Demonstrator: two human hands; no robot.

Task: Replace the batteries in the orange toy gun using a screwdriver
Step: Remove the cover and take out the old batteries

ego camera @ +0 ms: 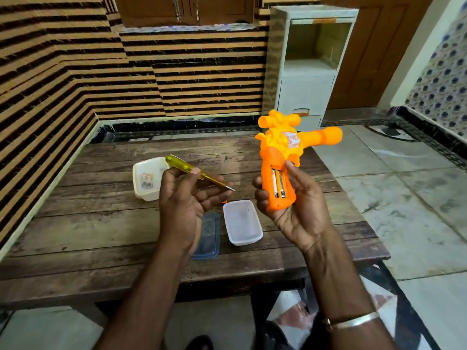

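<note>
My right hand (293, 205) grips the orange toy gun (283, 157) by its handle, above the table's right side, barrel pointing right. The handle's battery bay is uncovered and two batteries (278, 184) sit inside it. My left hand (187, 198) holds a yellow-handled screwdriver (194, 171) under the thumb, its metal tip pointing right toward the gun and a short gap away from it. A small orange piece (224, 201) peeks out from under my left fingers on the table.
On the wooden table (88, 223) stand a white tub (147, 179) with batteries in it at the back left, an empty white tub (242, 222) in the middle and a blue lid (208, 236) beside it. A pale plastic drawer unit (307, 72) stands behind.
</note>
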